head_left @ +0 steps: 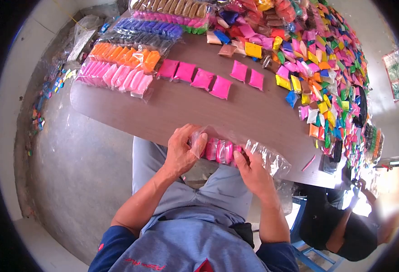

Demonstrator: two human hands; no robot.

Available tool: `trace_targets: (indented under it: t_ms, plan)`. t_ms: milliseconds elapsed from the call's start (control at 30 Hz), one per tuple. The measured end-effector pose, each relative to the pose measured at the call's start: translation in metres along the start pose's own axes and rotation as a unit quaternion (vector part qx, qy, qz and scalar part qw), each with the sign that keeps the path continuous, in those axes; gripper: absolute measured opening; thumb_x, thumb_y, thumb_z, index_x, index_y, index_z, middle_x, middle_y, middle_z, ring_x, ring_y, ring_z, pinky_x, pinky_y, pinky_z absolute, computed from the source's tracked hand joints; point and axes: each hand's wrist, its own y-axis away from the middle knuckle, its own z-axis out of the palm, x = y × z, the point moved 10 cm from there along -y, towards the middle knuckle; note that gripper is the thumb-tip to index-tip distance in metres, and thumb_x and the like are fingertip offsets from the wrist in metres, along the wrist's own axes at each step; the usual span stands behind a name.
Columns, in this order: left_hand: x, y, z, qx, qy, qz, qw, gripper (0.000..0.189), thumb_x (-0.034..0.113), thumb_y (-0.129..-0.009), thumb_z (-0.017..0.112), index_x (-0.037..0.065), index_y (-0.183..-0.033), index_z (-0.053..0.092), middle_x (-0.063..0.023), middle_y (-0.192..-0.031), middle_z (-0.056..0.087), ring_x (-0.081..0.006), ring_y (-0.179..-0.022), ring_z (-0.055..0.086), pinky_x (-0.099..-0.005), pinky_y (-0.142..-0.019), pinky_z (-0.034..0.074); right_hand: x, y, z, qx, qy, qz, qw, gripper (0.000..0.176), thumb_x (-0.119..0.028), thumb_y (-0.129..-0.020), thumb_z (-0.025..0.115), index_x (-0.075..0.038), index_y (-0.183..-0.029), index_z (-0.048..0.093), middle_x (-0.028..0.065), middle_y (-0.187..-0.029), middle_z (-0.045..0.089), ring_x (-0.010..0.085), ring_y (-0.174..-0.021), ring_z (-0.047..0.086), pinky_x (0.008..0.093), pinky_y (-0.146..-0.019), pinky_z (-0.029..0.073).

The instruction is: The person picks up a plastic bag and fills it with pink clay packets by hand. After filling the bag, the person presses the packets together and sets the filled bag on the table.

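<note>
At the table's near edge, a clear plastic bag (pixel 272 158) holds several pink packets (pixel 220 151) standing side by side. My left hand (pixel 183 148) grips the bag's left end, thumb and fingers closed on the plastic. On the other side, my right hand (pixel 253 170) pinches the bag beside the rightmost pink packet. The bag's loose plastic spreads out past my right hand. Beyond my hands, a row of loose pink packets (pixel 202 79) lies on the table (pixel 172 106), with two more pink packets (pixel 247 75) to their right.
Filled bags of orange packets (pixel 124 55) and light pink packets (pixel 113 78) lie at the table's left. A large heap of coloured packets (pixel 317 68) covers the right side. A pink pen-like stick (pixel 308 162) lies near the right edge. Another person (pixel 344 226) sits at the lower right.
</note>
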Motion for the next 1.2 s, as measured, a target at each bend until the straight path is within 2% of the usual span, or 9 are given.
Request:
trace_targets:
  t_ms: [267,467,533,667,833,933,1033,1133,1200]
  plan:
    - [0.001,0.001,-0.001,-0.024,-0.014,-0.022,0.999,0.025,0.021,-0.093,0.06,-0.001,-0.103,0.066,-0.0136,-0.088,0.063,-0.0259,-0.085,0.058,-0.036,-0.081,0.046,-0.028,0.016,-0.016,0.003,0.061,0.027,0.998,0.029,-0.03,-0.101,0.055,-0.003,-0.11,0.064,0.024,-0.089,0.067,0.0468,-0.089,0.063,0.0533,-0.077,0.049]
    - [0.004,0.001,-0.001,-0.004,0.007,0.009,1.0,0.025,0.021,-0.093,0.061,-0.002,-0.104,0.065,-0.014,-0.091,0.065,-0.0257,-0.087,0.059,-0.0356,-0.082,0.047,-0.104,0.049,-0.07,-0.17,-0.08,-0.088,0.978,0.021,-0.018,-0.096,0.06,-0.003,-0.11,0.068,0.0183,-0.088,0.071,0.0318,-0.084,0.071,0.0382,-0.075,0.056]
    - [0.002,0.001,-0.001,-0.01,0.001,0.003,1.0,0.025,0.02,-0.093,0.061,-0.002,-0.105,0.065,-0.0141,-0.092,0.065,-0.0257,-0.087,0.06,-0.0358,-0.082,0.047,-0.115,0.032,-0.1,-0.076,-0.048,-0.155,0.984,0.021,-0.013,-0.094,0.061,-0.001,-0.11,0.069,0.0159,-0.088,0.072,0.0239,-0.081,0.072,0.0326,-0.074,0.056]
    - [-0.002,0.002,0.0,-0.022,-0.015,0.004,1.0,0.025,0.02,-0.093,0.061,-0.002,-0.106,0.065,-0.0149,-0.093,0.066,-0.026,-0.088,0.061,-0.0365,-0.083,0.048,-0.069,-0.087,-0.11,0.049,0.033,-0.089,0.994,0.02,-0.009,-0.088,0.068,-0.001,-0.106,0.068,0.0116,-0.086,0.07,0.0236,-0.079,0.07,0.0289,-0.077,0.055]
    - [-0.002,0.002,-0.002,-0.015,-0.003,0.015,1.0,0.024,0.019,-0.093,0.062,-0.001,-0.104,0.065,-0.0154,-0.097,0.067,-0.0284,-0.092,0.063,-0.0372,-0.086,0.048,-0.006,-0.19,-0.083,0.059,0.194,-0.289,0.936,0.041,-0.014,-0.078,0.076,-0.003,-0.114,0.06,0.0169,-0.106,0.067,0.0323,-0.102,0.065,0.0389,-0.091,0.051]
    - [-0.003,0.003,-0.001,-0.016,-0.001,0.01,1.0,0.023,0.019,-0.092,0.062,-0.001,-0.104,0.066,-0.0154,-0.099,0.068,-0.0295,-0.093,0.063,-0.0379,-0.087,0.048,0.003,-0.215,-0.074,0.058,0.16,-0.304,0.937,0.046,-0.016,-0.075,0.076,-0.005,-0.116,0.057,0.0195,-0.109,0.065,0.0357,-0.106,0.062,0.0432,-0.093,0.049]
    - [-0.002,0.003,-0.002,-0.02,-0.001,0.013,1.0,0.025,0.022,-0.091,0.066,0.001,-0.105,0.067,-0.015,-0.1,0.068,-0.0314,-0.093,0.063,-0.0392,-0.086,0.049,0.031,-0.239,-0.059,-0.033,0.142,-0.167,0.975,0.04,-0.014,-0.074,0.074,-0.005,-0.11,0.058,0.0188,-0.105,0.066,0.0348,-0.105,0.063,0.0421,-0.092,0.05]
    - [-0.004,0.001,0.0,-0.023,-0.014,0.02,0.999,0.026,0.023,-0.09,0.068,0.002,-0.105,0.068,-0.0146,-0.099,0.068,-0.032,-0.092,0.062,-0.039,-0.085,0.049,0.023,-0.24,-0.06,-0.017,0.216,-0.188,0.958,0.037,-0.015,-0.075,0.073,-0.005,-0.107,0.058,0.0163,-0.103,0.066,0.0311,-0.1,0.065,0.04,-0.09,0.051]
    - [-0.003,0.001,0.001,-0.031,-0.019,0.022,0.999,0.024,0.021,-0.09,0.066,0.001,-0.103,0.068,-0.0146,-0.101,0.068,-0.0315,-0.093,0.063,-0.0388,-0.086,0.049,0.023,-0.241,-0.061,-0.007,0.118,-0.175,0.977,0.037,-0.017,-0.075,0.074,-0.005,-0.106,0.058,0.0138,-0.1,0.066,0.0284,-0.096,0.065,0.0389,-0.088,0.051]
